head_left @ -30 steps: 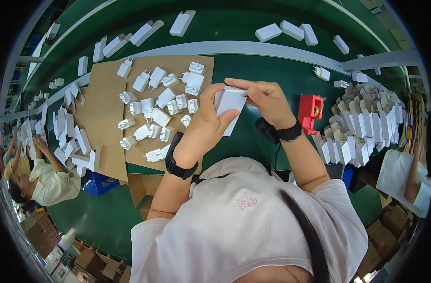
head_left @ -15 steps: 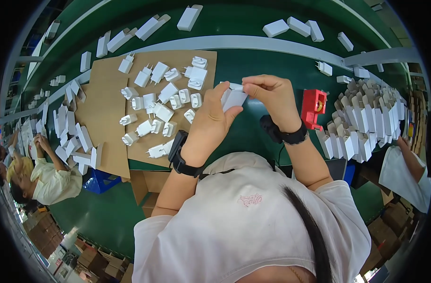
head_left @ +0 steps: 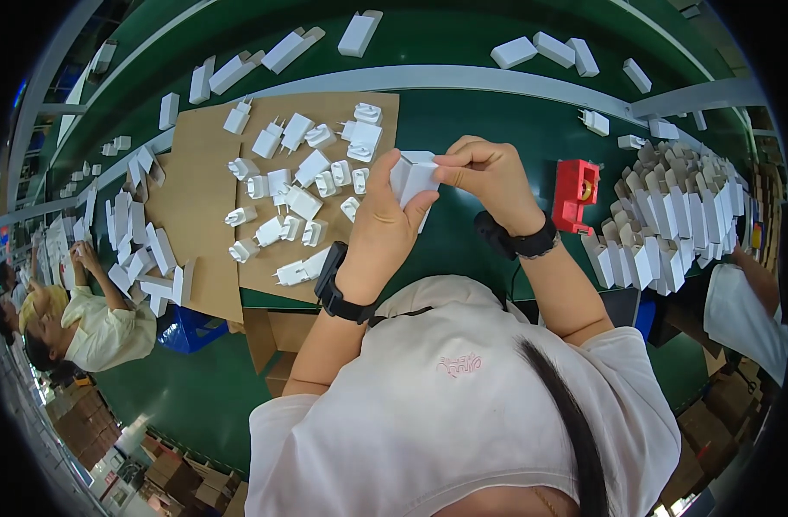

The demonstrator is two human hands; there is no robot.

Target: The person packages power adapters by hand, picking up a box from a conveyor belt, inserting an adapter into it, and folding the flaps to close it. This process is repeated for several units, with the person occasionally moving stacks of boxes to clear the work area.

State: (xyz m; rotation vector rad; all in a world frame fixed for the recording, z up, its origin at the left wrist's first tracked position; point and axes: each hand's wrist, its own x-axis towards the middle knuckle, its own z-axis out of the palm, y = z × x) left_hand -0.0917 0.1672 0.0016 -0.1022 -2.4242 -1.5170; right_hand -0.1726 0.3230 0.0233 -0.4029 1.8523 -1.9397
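Observation:
A small white cardboard box point(head_left: 414, 181) is held up over the green table. My left hand point(head_left: 384, 211) is closed round it from the left, thumb on the near side. At its upper right edge, my right hand point(head_left: 490, 177) pinches the box between thumb and fingers. Whether anything lies inside the box cannot be seen. Nearest to my left hand, several white plug adapters point(head_left: 303, 204) lie scattered on a brown cardboard sheet point(head_left: 203, 164). Right of my right hand stands a red tape dispenser point(head_left: 569, 196).
Many open white boxes point(head_left: 666, 228) stand packed together at the right. More white boxes point(head_left: 160, 250) are heaped at the left edge. Across a pale rail point(head_left: 463, 76), several boxes point(head_left: 359, 34) lie on a green surface. Other people point(head_left: 109, 332) are at both sides.
Both hands have shifted a little left with the box, which is turned so more of its end shows. My right fingers have come down along its upper edge.

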